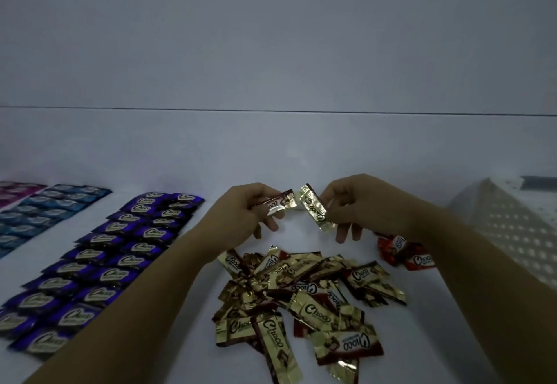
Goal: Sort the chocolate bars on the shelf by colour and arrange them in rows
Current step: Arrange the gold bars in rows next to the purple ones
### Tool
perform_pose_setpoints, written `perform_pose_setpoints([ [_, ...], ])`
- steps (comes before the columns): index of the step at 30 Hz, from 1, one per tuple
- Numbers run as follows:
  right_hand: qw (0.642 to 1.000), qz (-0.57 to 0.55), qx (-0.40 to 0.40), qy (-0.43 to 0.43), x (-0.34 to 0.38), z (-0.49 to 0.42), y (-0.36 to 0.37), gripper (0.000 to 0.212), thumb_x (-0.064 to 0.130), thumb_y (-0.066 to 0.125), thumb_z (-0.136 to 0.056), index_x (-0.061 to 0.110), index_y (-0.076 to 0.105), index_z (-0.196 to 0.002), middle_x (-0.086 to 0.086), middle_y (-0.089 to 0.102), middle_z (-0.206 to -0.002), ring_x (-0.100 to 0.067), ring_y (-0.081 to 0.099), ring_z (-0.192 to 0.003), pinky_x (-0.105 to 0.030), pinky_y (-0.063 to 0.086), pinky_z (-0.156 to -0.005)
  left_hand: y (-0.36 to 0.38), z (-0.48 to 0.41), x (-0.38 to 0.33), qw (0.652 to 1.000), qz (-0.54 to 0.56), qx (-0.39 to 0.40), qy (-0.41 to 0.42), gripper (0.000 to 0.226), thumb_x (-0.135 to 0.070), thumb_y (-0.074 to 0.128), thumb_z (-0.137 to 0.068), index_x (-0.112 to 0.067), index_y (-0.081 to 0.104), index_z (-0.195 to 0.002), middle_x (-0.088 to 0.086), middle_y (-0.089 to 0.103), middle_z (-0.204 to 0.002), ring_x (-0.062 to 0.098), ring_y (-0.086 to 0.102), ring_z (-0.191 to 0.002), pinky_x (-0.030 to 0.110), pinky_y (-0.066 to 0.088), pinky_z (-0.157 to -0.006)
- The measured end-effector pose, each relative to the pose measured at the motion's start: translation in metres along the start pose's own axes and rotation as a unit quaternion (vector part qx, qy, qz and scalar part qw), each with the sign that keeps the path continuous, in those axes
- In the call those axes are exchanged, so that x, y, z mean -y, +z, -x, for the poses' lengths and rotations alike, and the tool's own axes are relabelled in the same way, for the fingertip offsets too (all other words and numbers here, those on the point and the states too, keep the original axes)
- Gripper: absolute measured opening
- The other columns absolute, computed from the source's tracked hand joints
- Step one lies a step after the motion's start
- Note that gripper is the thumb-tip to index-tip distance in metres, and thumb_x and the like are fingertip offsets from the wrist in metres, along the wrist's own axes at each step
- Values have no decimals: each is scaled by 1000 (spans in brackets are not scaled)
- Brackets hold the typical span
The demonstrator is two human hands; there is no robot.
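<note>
My left hand (pixel 245 213) grips one gold-and-brown chocolate bar (pixel 278 202) above the white shelf (pixel 271 148). My right hand (pixel 361 202) pinches a second gold bar (pixel 315 207), tilted, its end close to the first. Below both hands lies a loose heap of gold bars (pixel 301 299). Purple bars (pixel 114 251) lie in two neat rows at the left. Further left are rows of blue bars (pixel 45 212) and pink bars (pixel 15 190). A few red bars (pixel 407 252) lie under my right forearm, partly hidden.
A white perforated box (pixel 512 227) stands at the right edge. The shelf's back wall (pixel 271 37) rises behind a long bare strip of shelf. Bare shelf also shows between the purple rows and the gold heap.
</note>
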State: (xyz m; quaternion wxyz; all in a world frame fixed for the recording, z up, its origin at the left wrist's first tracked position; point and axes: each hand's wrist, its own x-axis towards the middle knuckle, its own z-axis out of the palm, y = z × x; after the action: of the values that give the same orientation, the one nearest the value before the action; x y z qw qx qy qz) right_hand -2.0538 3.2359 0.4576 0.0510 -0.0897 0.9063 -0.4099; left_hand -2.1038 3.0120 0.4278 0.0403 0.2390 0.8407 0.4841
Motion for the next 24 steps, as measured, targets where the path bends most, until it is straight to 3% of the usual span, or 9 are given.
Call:
perform_pose_setpoints([
  [4, 997, 32, -67, -28, -4, -4, 2, 8, 14, 66, -88, 18, 71, -84, 6, 67, -66, -2, 58, -55, -18, 44, -50, 0, 1, -2, 997, 79, 19, -19, 15, -2, 53, -95, -4, 63, -106, 8, 74, -89, 22, 71, -78, 31, 53, -59],
  [8, 979, 10, -180, -96, -6, -6, 6, 7, 19, 71, -85, 21, 69, -78, 8, 45, -48, -6, 35, -43, -16, 32, -47, -4, 0, -1, 995, 94, -8, -33, 14, -2, 55, -94, -6, 67, -102, 7, 75, -87, 19, 72, -76, 27, 54, -57],
  [11, 972, -116, -182, -95, 0, -4, 10, 10, 3, 59, -91, 7, 66, -85, -3, 60, -52, -15, 51, -39, -21, 38, -40, -6, -1, -1, 995, 90, -38, -36, 12, -5, 60, -92, -8, 69, -100, 6, 74, -79, 16, 69, -66, 23, 49, -53],
  [13, 968, -180, -152, -89, 3, -4, 13, 18, -2, 48, -94, 0, 64, -88, -7, 70, -67, -20, 65, -53, -29, 46, -45, -7, -2, -1, 993, 99, -50, -35, 11, -5, 63, -90, -8, 69, -99, 8, 73, -74, 15, 66, -62, 23, 47, -52],
  [15, 968, -199, -128, -83, 3, -4, 15, 20, 2, 46, -96, -2, 64, -89, -8, 71, -72, -21, 68, -61, -34, 49, -48, -6, -2, -2, 992, 110, -53, -30, 14, -3, 64, -89, -9, 68, -100, 12, 72, -74, 15, 65, -63, 24, 48, -52],
  [19, 967, -198, -138, -77, -3, -4, 14, 13, -3, 54, -92, 4, 63, -97, -17, 70, -73, -23, 67, -61, -31, 50, -46, -5, -2, -4, 990, 127, -62, -27, 18, 1, 65, -86, -10, 67, -101, 11, 73, -77, 12, 68, -64, 23, 49, -51],
  [24, 963, -220, -145, -53, -9, -5, 15, 39, -3, 57, -91, 19, 56, -122, -16, 69, -74, -22, 66, -62, -27, 52, -51, -7, -4, -3, 987, 130, -87, -27, 16, -7, 71, -83, -10, 69, -99, 19, 71, -81, 9, 67, -66, 19, 49, -51],
])
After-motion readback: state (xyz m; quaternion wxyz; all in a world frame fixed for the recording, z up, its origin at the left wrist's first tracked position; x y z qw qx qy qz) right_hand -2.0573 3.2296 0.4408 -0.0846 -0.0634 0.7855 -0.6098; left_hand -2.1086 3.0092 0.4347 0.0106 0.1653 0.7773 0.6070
